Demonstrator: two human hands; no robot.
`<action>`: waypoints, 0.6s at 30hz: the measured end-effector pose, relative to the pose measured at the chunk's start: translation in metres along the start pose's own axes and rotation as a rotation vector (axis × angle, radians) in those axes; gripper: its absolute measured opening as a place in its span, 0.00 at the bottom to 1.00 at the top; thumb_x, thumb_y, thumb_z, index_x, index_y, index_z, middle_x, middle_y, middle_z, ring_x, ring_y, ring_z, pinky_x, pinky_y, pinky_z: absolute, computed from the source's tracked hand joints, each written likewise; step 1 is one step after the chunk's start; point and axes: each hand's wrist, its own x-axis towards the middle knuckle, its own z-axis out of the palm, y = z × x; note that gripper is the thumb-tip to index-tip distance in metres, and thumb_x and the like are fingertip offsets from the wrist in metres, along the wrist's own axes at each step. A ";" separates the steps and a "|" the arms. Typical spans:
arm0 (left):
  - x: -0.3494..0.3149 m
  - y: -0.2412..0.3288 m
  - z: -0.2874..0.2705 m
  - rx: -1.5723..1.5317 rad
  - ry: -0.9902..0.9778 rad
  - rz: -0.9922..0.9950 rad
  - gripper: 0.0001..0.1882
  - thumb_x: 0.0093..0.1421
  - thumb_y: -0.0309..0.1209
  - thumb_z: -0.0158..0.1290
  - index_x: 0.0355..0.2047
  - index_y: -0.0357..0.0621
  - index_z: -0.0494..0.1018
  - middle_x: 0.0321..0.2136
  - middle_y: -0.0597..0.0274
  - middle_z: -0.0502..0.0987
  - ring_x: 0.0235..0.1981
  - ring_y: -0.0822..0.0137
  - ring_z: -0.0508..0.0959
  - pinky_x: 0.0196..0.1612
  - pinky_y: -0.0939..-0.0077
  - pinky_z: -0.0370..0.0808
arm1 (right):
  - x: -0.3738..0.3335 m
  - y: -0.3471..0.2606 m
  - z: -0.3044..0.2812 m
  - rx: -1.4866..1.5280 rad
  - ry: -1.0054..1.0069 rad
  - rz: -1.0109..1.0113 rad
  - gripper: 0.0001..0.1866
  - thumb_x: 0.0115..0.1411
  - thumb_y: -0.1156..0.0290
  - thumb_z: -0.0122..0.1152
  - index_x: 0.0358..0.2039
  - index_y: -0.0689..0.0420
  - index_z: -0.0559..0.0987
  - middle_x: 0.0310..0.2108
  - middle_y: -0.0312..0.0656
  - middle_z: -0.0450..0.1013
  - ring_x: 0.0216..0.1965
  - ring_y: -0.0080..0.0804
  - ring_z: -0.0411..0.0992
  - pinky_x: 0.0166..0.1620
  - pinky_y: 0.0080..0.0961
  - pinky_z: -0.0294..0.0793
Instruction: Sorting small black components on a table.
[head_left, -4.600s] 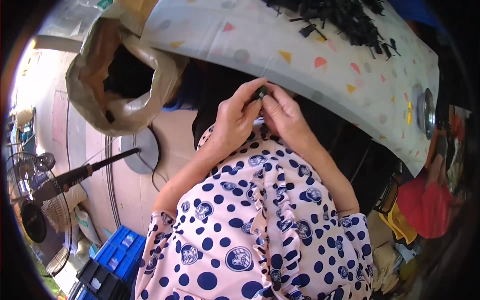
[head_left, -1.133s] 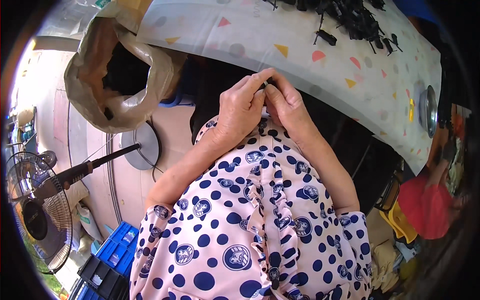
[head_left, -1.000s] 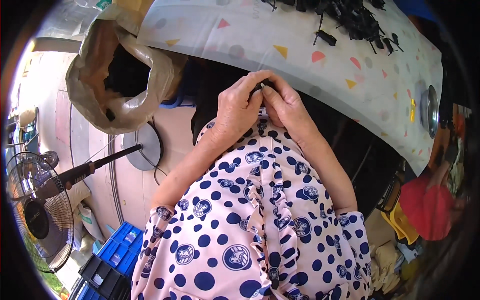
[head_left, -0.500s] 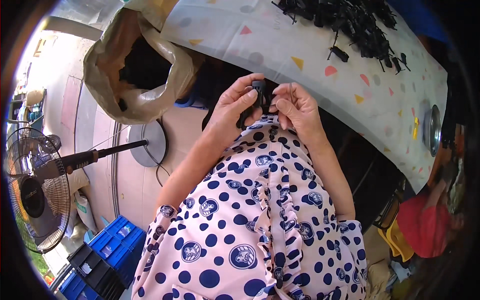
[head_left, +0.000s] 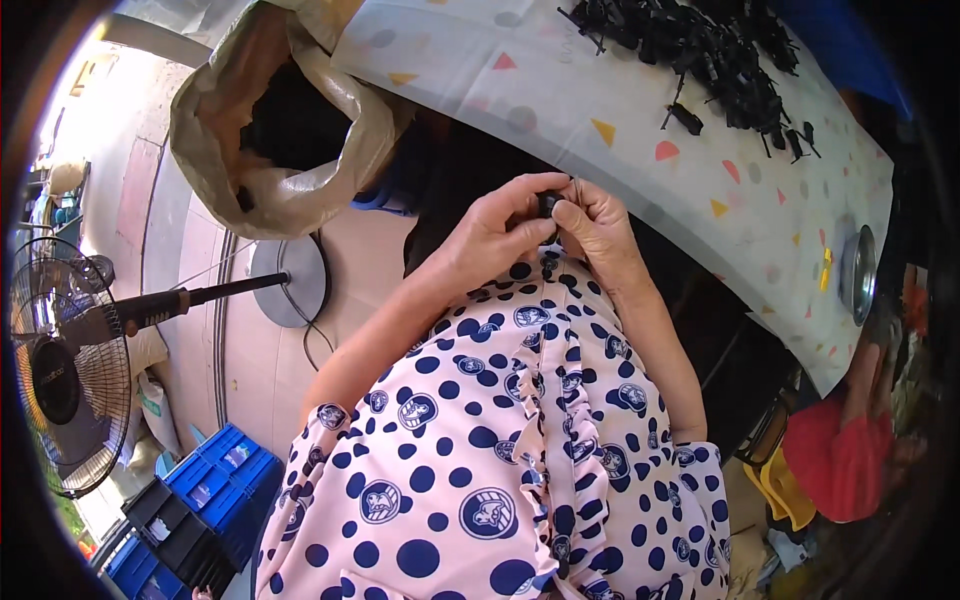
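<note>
Black part (head_left: 548,204) at 1 o'clock from view centre, between the hands. Left hand (head_left: 497,229) pinches it; right hand (head_left: 600,236) curls at its 4 o'clock side, grip unclear. Likely light, stiff, slightly slippery; best pinched by its sides.

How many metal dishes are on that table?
1: the shiny metal dish near the right end of the patterned tablecloth, beside a small yellow object. Others may lie beyond the picture's edge.
</note>
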 end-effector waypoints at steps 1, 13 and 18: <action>0.000 -0.006 -0.001 0.246 0.023 0.118 0.22 0.61 0.22 0.50 0.56 0.41 0.64 0.35 0.67 0.73 0.26 0.78 0.72 0.28 0.86 0.69 | 0.000 0.001 0.003 -0.084 0.023 -0.038 0.13 0.57 0.60 0.65 0.32 0.55 0.74 0.19 0.24 0.62 0.17 0.10 0.53 0.19 0.10 0.49; 0.000 -0.005 -0.002 0.405 0.102 0.162 0.17 0.59 0.17 0.47 0.49 0.40 0.63 0.24 0.67 0.69 0.24 0.78 0.70 0.28 0.84 0.69 | -0.013 -0.011 0.020 -0.544 0.045 -0.053 0.11 0.68 0.66 0.46 0.37 0.61 0.72 0.21 0.30 0.65 0.23 0.14 0.59 0.26 0.14 0.60; 0.000 -0.004 -0.002 0.399 0.145 0.136 0.13 0.59 0.16 0.46 0.44 0.40 0.62 0.25 0.65 0.70 0.25 0.77 0.71 0.29 0.83 0.70 | -0.009 -0.010 0.023 -0.608 0.040 -0.108 0.10 0.67 0.68 0.46 0.38 0.62 0.71 0.22 0.39 0.70 0.24 0.21 0.66 0.29 0.20 0.67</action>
